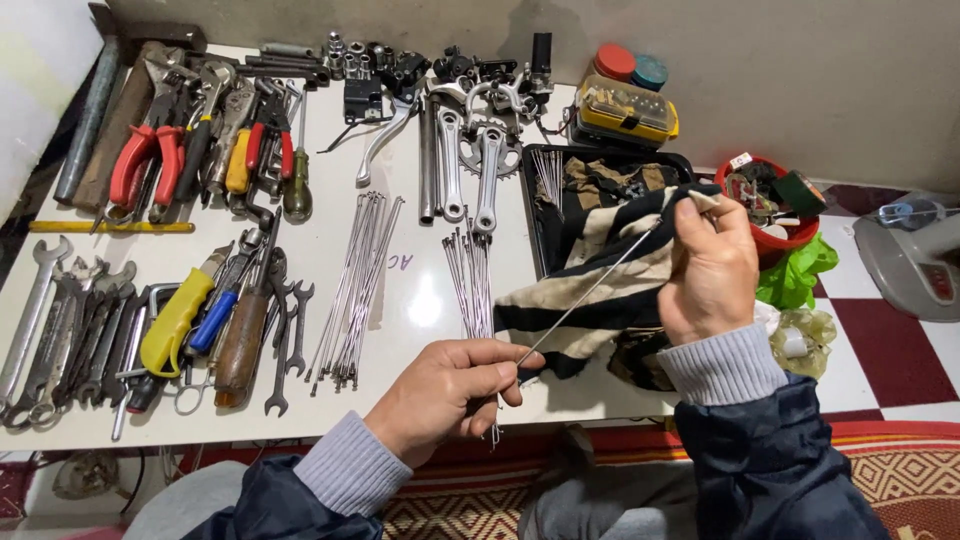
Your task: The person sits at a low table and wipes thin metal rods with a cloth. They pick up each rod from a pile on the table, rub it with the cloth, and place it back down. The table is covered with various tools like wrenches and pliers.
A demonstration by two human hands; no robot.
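Two hands are at work over a white worktop (420,300) crowded with tools. A single thin metal spoke (585,298) is held between them: its near end is pinched in the closed fingers of the left hand (450,390), and its far end runs up into a striped black-and-cream rag (610,260) that is gripped around it by the right hand (710,265). The spoke slants from lower left to upper right, lifted clear of the worktop, above the rag's trailing folds.

The step in hand is judged to be the wiping of this spoke, with the cloth drawn along its length. For the next move, a firm hold at the near end would be called for, together with an even pull of the rag, so that the thin rod is not bent.

More spokes are laid just beyond: one bundle (355,290) to the left and a smaller bundle (470,275) directly above the left hand. Crank arms (470,165) and a chainring lie further back. Pliers with red handles (145,160) and a row of spanners (60,330) are set out along the left side. A black tray (545,155) is partly covered by the rag, and a red bowl (790,235) of small parts stands behind the right hand.
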